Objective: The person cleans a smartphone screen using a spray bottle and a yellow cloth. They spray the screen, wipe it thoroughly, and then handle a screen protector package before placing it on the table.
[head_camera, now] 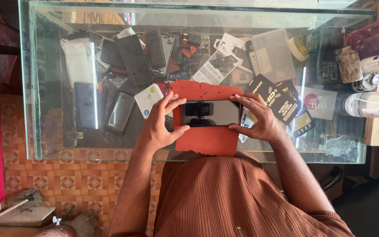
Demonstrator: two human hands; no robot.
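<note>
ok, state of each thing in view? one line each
phone: flat on the red mat, screen dark, held at both ends
red mat: flat on the glass top, edges ragged
left hand: fingers on the phone's left end
right hand: fingers on the phone's right end
tape roll: lying inside the glass case
white bottle: lying on its side

Glossy black glass phone on a matt, ragged-edged red mat — clear, smooth glass tabletop beneath.
</note>
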